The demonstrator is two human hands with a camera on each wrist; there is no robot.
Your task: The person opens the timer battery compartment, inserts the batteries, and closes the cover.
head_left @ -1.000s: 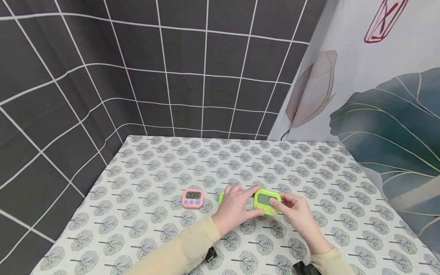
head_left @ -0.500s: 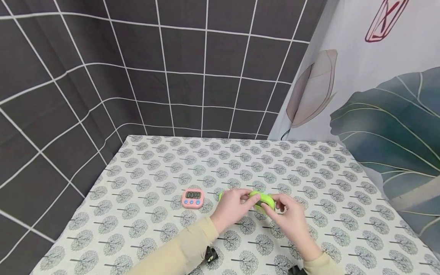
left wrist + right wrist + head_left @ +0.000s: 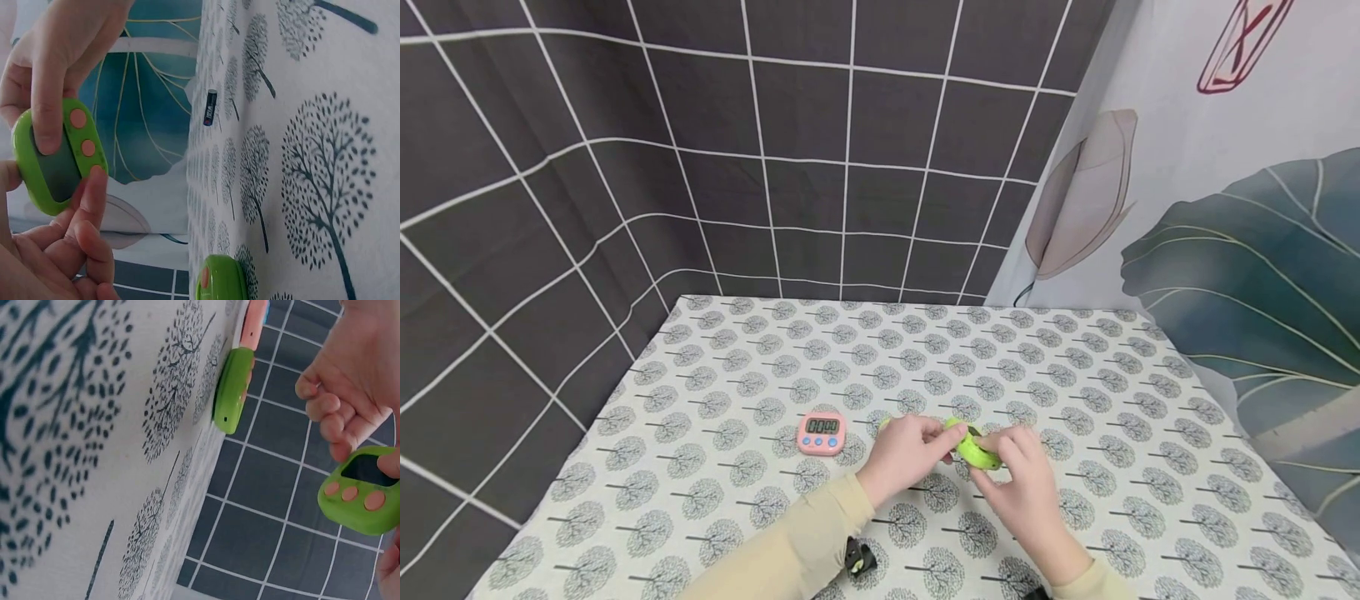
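A green kitchen timer (image 3: 976,455) with peach buttons is held tilted between my two hands above the table. My left hand (image 3: 904,454) pinches its left edge with thumb and fingertips. My right hand (image 3: 1021,477) grips the other side, with a finger laid on the dark screen in the left wrist view, where this timer (image 3: 57,172) faces the camera. That screen shows no digits. A second green timer (image 3: 232,394) stands on the table beyond, mostly hidden behind my left hand in the head view. To its left sits a pink timer (image 3: 822,434) reading 00:00.
A small dark battery (image 3: 210,107) lies on the tree-print tablecloth (image 3: 760,517). Dark gridded cloth (image 3: 805,192) hangs behind and left of the table, and a leaf-print curtain (image 3: 1247,275) at the right. Black wrist straps (image 3: 859,557) show at the sleeves.
The held timer has turned from facing up to a tilted, edge-on pose. My left hand has changed its hold, and my right hand has shifted slightly left with its fingers resettled on the timer.
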